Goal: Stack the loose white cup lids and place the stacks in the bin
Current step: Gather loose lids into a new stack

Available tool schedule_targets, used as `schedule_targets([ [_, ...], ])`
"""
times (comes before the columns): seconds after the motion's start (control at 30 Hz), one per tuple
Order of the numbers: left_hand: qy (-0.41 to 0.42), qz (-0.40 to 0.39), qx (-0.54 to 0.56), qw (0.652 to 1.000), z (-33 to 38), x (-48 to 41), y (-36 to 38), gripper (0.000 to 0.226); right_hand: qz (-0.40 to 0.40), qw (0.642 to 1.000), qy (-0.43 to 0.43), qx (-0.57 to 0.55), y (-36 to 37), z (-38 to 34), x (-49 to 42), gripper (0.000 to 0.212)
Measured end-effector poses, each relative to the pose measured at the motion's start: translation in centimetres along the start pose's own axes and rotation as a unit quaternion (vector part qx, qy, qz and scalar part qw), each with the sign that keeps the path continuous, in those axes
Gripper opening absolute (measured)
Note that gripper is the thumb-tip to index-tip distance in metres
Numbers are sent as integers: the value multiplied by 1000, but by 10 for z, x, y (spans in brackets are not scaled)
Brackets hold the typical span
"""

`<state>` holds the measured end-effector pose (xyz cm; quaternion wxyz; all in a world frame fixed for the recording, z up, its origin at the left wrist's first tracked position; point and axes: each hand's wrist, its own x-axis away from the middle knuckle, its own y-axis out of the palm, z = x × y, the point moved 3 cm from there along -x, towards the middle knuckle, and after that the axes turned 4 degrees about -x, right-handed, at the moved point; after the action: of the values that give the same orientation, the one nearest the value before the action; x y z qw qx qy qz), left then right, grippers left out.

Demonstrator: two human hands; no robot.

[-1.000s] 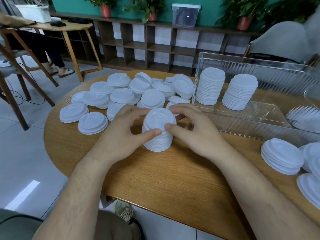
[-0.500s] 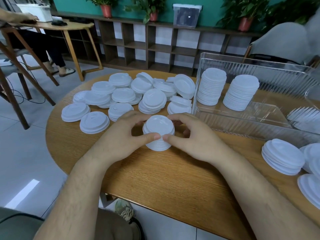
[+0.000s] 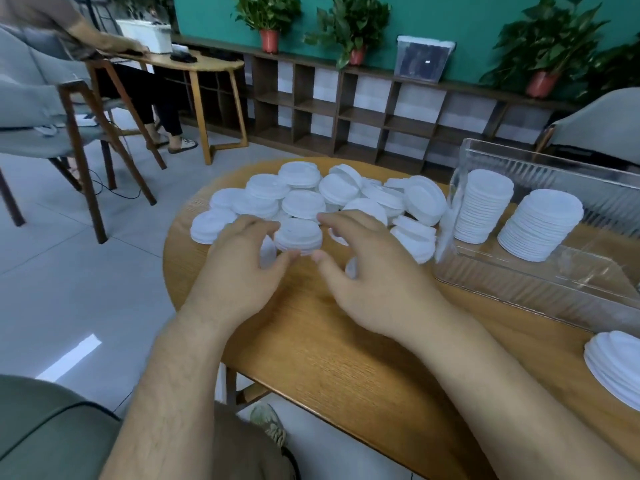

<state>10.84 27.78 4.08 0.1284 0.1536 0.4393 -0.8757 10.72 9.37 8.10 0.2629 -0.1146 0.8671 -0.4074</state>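
A short stack of white cup lids [image 3: 298, 235] stands on the round wooden table [image 3: 346, 358]. My left hand [image 3: 242, 271] and my right hand [image 3: 370, 275] curl round it from either side, thumbs at its near edge; motion blur hides the exact contact. Behind it lies a pile of loose white lids [image 3: 346, 192], several overlapping. To the right stands the clear ribbed bin [image 3: 519, 289], holding a tall lid stack [image 3: 483, 206] and a second lid stack [image 3: 540, 225].
More white lids [image 3: 616, 372] lie at the table's right edge. A grey chair [image 3: 41, 109] stands on the left, with another person at a wooden side table [image 3: 194, 64] behind it. Dark shelving [image 3: 346, 109] with potted plants lines the green wall.
The view has lifted and swung, and the stack between my hands has moved away from me toward the loose pile. My fingers sit looser round it than a second ago.
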Motion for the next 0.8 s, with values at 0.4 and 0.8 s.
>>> schedule_targets([
  [0.4,-91,-17,-17,996,-71,-2,-9,46,-21,997,66,-26,102,-18,-31,48],
  [0.8,-93,-31,-5,995,-73,-5,-7,50,-28,997,65,-28,112,-12,-29,54],
])
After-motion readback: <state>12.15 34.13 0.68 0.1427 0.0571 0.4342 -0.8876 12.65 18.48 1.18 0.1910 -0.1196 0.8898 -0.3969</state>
